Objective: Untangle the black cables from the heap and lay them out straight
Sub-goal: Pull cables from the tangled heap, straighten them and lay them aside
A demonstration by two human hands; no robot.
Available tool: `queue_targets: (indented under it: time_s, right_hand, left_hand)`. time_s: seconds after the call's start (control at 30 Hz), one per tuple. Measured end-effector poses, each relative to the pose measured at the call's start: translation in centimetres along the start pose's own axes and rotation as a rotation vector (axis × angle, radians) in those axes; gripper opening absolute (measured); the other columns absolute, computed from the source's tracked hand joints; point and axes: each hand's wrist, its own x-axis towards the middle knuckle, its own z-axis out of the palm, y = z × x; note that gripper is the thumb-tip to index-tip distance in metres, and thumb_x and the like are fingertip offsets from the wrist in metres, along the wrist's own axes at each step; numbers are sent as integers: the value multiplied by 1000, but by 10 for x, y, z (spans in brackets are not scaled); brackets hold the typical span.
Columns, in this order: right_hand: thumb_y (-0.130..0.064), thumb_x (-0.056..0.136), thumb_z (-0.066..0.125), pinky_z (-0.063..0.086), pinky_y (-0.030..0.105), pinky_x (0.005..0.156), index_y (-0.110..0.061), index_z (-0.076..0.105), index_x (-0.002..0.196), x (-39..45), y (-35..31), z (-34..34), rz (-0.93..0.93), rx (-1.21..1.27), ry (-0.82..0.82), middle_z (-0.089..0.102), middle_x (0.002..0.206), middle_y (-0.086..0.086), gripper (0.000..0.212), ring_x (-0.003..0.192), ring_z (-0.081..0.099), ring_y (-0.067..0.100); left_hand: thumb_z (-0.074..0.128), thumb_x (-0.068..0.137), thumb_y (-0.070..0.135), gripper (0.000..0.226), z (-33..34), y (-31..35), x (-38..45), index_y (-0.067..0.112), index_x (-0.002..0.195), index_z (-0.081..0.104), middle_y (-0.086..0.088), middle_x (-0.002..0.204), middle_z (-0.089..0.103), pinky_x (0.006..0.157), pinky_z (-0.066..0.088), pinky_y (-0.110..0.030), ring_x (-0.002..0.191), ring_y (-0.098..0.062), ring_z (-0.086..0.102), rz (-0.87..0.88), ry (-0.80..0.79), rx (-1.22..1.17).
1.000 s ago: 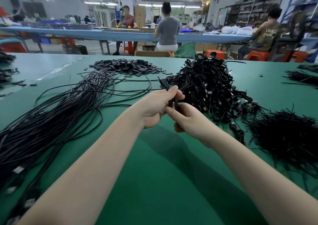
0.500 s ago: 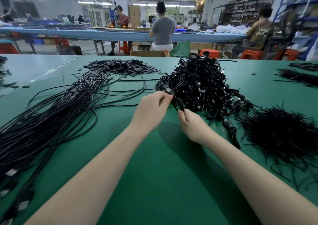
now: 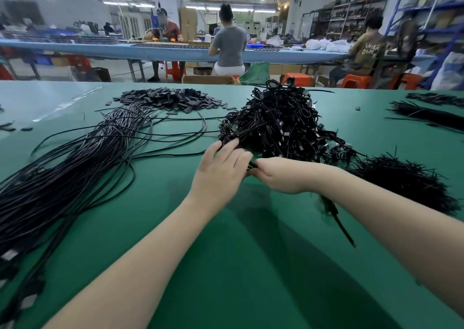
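A tangled heap of black cables (image 3: pixel 276 125) sits in the middle of the green table (image 3: pixel 226 266). To its left lies a long bundle of straightened black cables (image 3: pixel 75 173). My left hand (image 3: pixel 221 170) reaches to the heap's near edge, its fingers fairly straight and touching the cables. Just right of it, my right hand (image 3: pixel 278 175) pinches a black cable (image 3: pixel 251 164) between curled fingers. A blurred cable end (image 3: pixel 336 218) trails on the table below my right wrist.
A pile of small flat black pieces (image 3: pixel 170 100) lies at the back left. A bushy pile of thin black ties (image 3: pixel 406 178) sits right of my right arm, with more black bundles (image 3: pixel 426 113) at far right. People work at a blue bench (image 3: pixel 150 49) behind.
Both hands have moved forward to the heap's near edge. My left hand's fingers have opened out from their pinch, and my right hand has turned leftward to meet it.
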Motion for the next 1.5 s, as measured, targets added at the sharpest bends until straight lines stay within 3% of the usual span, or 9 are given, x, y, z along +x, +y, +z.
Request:
queue_targets:
  time_s: [0.1,0.2,0.27,0.33,0.4,0.53,1.17,1.4,1.5]
  right_hand:
    - [-38,104,25,42,39,67,-13,39,88,-9,6,-1,-70,-228,46,51,82,3,33,74,55,26]
    - [-47,101,25,45,37,71,-20,40,99,-14,13,-3,-149,-551,165,59,97,-2,31,89,63,24]
    - [-55,96,37,45,38,83,-26,40,126,-18,26,-17,-114,-521,188,60,119,-3,42,103,62,20]
    - [-58,87,53,46,35,81,-34,36,136,-28,48,-39,39,-433,188,57,126,-4,57,107,59,19]
    - [-56,83,61,48,30,75,-35,51,121,-42,74,-54,197,-510,99,59,112,-9,44,96,58,15]
    - [-52,77,70,46,25,80,-44,64,106,-64,106,-38,294,-492,-234,59,97,-23,31,93,56,5]
    - [-26,87,51,48,26,79,-33,60,95,-68,122,-13,3,-891,-238,62,99,-13,14,96,60,14]
    - [-30,87,67,38,10,62,-32,62,80,-68,125,-28,224,-137,52,63,82,-19,8,74,58,0]
    - [-28,89,65,40,16,63,-26,62,82,-64,122,-26,306,22,249,67,84,-7,8,74,58,2]
  left_hand:
    - [71,80,20,14,-5,2,3,11,74,62,-1,62,56,54,44,-27,48,-21,56,-18,-39,-79]
    - [83,56,10,30,-10,16,4,14,63,54,1,50,50,43,22,-22,32,-18,43,-63,-231,-95]
    - [82,64,15,31,-10,18,-1,15,67,51,2,53,53,45,16,-20,32,-18,42,-141,-362,-142]
    - [56,93,27,24,-3,9,-10,17,79,39,5,65,53,47,17,-25,41,-21,38,-294,-481,-200]
    - [31,102,33,27,5,-4,-17,18,80,30,7,69,46,50,21,-31,52,-22,40,-492,-543,-407]
    - [29,102,35,35,7,-14,-16,18,71,29,-1,66,49,49,24,-31,56,-19,44,-717,-504,-644]
    - [29,102,35,37,-1,-15,-15,15,71,29,-2,66,47,51,27,-33,56,-21,39,-771,-629,-727]
    - [29,102,37,37,2,-17,-15,15,72,30,-1,66,46,53,28,-33,58,-21,38,-800,-595,-768]
    - [29,102,38,38,4,-19,-15,15,72,31,0,67,47,55,30,-33,59,-21,38,-835,-573,-809]
